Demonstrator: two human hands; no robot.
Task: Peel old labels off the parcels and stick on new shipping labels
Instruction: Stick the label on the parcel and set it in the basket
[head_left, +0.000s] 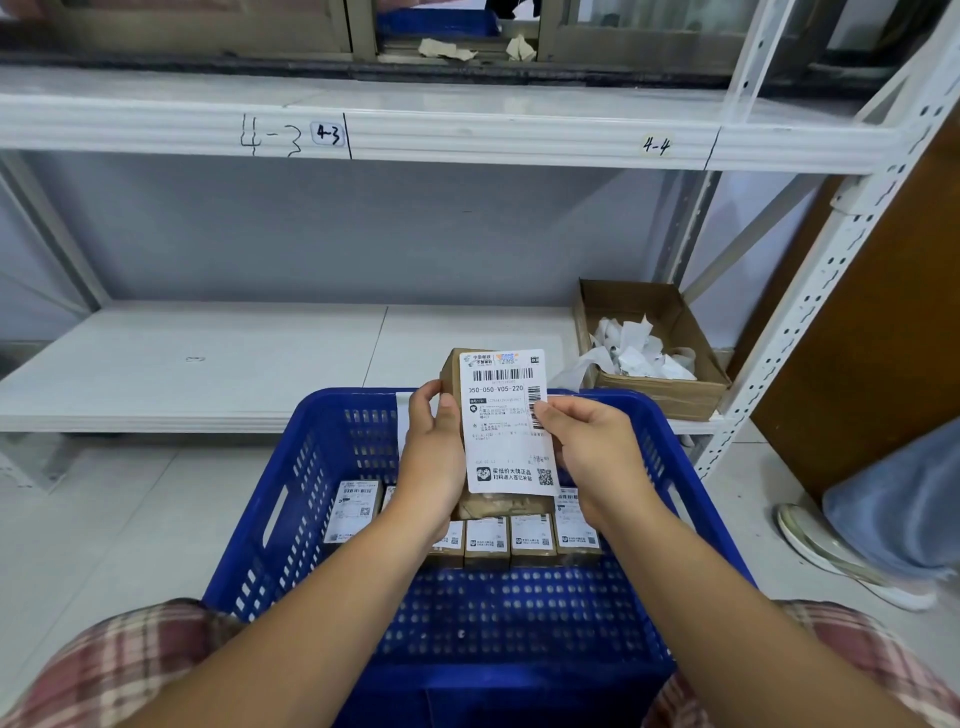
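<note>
From the head camera, you held one brown parcel (500, 505) upright over the far end of a blue crate (670, 457), one hand on each side. Your left hand (434, 457) gripped its left edge, thumb on the front just beside the label and fingers curled behind. Your right hand (592, 452) gripped the right edge, thumb pressed on the small side barcode and fingers wrapped behind the parcel. One white shipping label (506, 421) covered most of the front, and whether all of it was stuck down could not be told. It carried two barcodes and one square code at the lower right.

Below your hands, six more parcels (487, 540) stood in a row in the crate, each with a white label. Two of them were largely hidden behind your left wrist. One white paper strip (402, 421) hung on the crate's far wall.

The crate stood against the lower shelf (208, 364) of a white rack. On that shelf, to the right, sat one open cardboard box (660, 387) holding a heap of crumpled white paper scraps (631, 348), too tangled to count. The upper shelf (467, 135) bore two markings, 4-3 and 4-4. At the far right, one shoe (831, 551) rested on the floor.
</note>
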